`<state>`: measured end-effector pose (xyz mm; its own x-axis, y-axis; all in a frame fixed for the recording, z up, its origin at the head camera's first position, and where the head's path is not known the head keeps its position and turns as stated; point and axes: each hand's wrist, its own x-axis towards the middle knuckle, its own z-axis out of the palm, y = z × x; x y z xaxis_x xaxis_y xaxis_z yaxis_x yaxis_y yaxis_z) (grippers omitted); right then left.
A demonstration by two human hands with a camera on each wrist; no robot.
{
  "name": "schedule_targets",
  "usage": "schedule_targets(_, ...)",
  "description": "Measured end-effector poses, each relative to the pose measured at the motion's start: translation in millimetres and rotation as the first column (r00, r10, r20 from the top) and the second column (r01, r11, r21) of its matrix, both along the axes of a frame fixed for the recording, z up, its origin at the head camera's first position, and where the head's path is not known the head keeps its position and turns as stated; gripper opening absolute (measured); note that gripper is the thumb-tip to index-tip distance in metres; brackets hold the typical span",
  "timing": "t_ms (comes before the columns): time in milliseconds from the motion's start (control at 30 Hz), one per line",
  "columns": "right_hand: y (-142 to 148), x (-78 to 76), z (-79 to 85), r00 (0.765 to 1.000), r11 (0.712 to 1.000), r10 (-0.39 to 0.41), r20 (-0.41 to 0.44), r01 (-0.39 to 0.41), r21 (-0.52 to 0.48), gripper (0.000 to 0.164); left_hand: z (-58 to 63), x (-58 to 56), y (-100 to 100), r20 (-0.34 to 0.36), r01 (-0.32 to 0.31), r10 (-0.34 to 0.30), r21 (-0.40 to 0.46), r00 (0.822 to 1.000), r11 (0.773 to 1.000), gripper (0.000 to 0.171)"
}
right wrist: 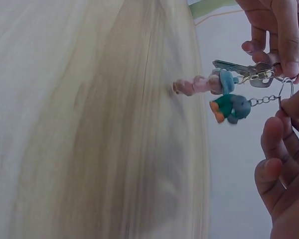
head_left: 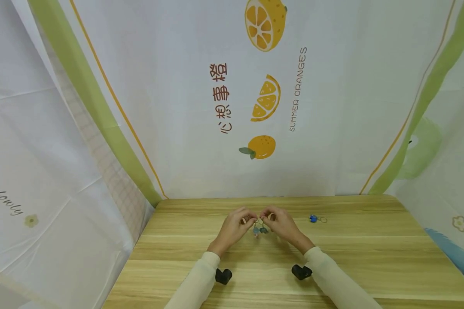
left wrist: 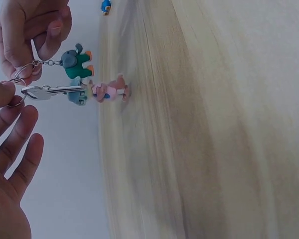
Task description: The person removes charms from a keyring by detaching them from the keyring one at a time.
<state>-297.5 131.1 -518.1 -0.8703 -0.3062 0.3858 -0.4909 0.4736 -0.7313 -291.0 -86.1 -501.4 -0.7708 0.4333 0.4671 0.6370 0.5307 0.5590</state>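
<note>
Near the back of the table, my left hand [head_left: 236, 226] and right hand [head_left: 279, 223] meet, fingertips close together. My left thumb and finger pinch a metal ring bearing a silver key [left wrist: 37, 93] and a pink figurine with a light-blue hat [right wrist: 202, 84]. My right hand pinches another key ring [right wrist: 287, 88]; on its short chain hangs a grey-headed elephant figurine [left wrist: 75, 62] with a green body and orange feet. Around the fingertips the two rings touch or overlap; I cannot tell whether they are linked. Both figurines hang just above the wood.
A blue keychain [head_left: 313, 218] with a metal ring lies on the wooden table [head_left: 255, 274], right of my hands. Black devices [head_left: 223, 276] sit at both wrists. Printed white cloth [head_left: 193, 163] hangs behind the table and along both sides.
</note>
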Motion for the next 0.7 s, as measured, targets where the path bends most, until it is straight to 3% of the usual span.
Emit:
schedule_targets(300,1.1,-1.5,-0.3,0.999,0.999,0.041,0.001,-0.041,0.000,0.008,0.8,0.3,-0.8,0.003,-0.006,0.006,0.018,1.000,1.000,0.008)
schedule_targets(500,1.3,-2.8,-0.6,0.995,0.996,0.091,-0.052,-0.090,0.023,0.010,0.6,-0.4,-0.8,-0.007,-0.004,0.004,0.028,1.000,1.000,0.008)
schedule_targets(700,-0.5,-2.9,-2.0,0.991,0.996,0.083,-0.101,-0.078,0.052,0.004,-0.2,-1.4,-1.8,0.021,0.013,-0.014,0.045,1.000,0.999,0.009)
